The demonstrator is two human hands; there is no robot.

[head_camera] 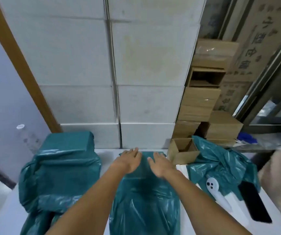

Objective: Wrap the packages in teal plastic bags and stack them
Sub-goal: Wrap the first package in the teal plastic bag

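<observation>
A package in a teal plastic bag [144, 197] lies on the white table straight ahead. My left hand [129, 161] and my right hand [161, 165] both rest flat on its far end, fingers spread and pointing away, gripping nothing. To the left stands a stack of teal-wrapped packages [60, 167], a smaller one on top of a larger one. At the right lies a heap of loose teal bags [221, 160].
White cartons [116, 73] form a wall behind the table. Brown cardboard boxes [199, 106] are piled at the right, with one open box [182, 150] on the table. A white handheld device [214, 187] and a black phone [253, 200] lie at the right.
</observation>
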